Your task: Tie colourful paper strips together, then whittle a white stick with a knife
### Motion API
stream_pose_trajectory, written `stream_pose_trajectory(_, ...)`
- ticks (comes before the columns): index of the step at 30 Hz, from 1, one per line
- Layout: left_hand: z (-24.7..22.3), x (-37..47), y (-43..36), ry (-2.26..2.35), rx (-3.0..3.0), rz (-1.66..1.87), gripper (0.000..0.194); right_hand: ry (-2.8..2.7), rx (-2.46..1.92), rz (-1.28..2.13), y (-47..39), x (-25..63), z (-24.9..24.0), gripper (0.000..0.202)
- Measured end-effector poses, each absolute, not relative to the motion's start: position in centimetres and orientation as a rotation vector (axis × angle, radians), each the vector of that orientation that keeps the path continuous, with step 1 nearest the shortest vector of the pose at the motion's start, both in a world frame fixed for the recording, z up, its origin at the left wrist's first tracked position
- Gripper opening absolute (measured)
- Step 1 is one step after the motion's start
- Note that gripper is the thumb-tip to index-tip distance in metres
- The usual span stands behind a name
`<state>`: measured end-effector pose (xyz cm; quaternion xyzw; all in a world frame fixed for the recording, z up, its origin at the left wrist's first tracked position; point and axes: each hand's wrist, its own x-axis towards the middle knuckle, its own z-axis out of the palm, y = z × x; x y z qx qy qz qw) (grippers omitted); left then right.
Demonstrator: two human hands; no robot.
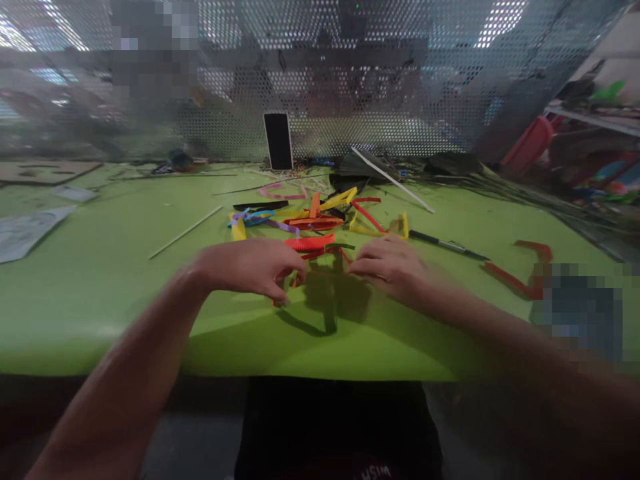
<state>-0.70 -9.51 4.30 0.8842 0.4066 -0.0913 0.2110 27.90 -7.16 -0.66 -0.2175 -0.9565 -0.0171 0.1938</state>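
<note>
My left hand (255, 267) is curled, with its thumb below the fingers, around a narrow red-orange strip (296, 280); much of the strip is hidden. To its right, my right hand (393, 267) has its fingertips pinched together at a thin red strip (345, 257). A faint red line runs between the two hands, and motion blur hides whether it is one strip. Just beyond my left hand lies a bright red toothed piece (313, 243), like a comb or clip. A short dark green strip (340, 247) is beside it.
Behind the hands are coloured strips, among them an orange folded one (315, 223), a purple-blue one (253, 217) and a yellow one (343, 198). A black pen-like tool (450, 245) lies right. A phone (278, 141) leans on the perforated panel (325, 87). Several dark stalks (530, 193) lie right.
</note>
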Motion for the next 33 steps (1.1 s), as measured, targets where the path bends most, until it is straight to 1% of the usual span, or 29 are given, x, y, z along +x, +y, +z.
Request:
stream_pose_trajectory(6, 4.0, -0.9, -9.8, 1.093, 2.461, -0.265, 0.029, -2.775, -0.778, 0.13, -5.9, 27.5, 0.0, 0.016)
stream_pose_trajectory(11, 4.2, -0.6, -10.1, 1.138, 2.437, -0.336, 0.034, -2.878, -0.761, 0.171, -5.1, 27.0, 0.7, 0.02)
stream_pose_trajectory(14, 4.3, -0.5, -10.2, 1.164, 2.438, -0.369, 0.035, -2.897, -0.77, 0.155, -4.9, 26.7, 1.1, 0.022)
stream_pose_trajectory(19, 4.0, -0.7, -10.3, 1.152, 2.477, -0.318, 0.034, -2.948, -0.794, 0.11, -4.5, 26.2, 0.9, 0.024)
stream_pose_trajectory(25, 3.7, -0.9, -10.4, 1.216, 2.511, -0.319, 0.036, -2.891, -0.822, 0.08, -5.1, 26.2, 0.4, 0.024)
stream_pose_trajectory(33, 3.6, -0.7, -10.4, 1.24, 2.503, -0.286, 0.036, -2.855, -0.981, -0.101, -6.9, 26.3, 0.2, 0.023)
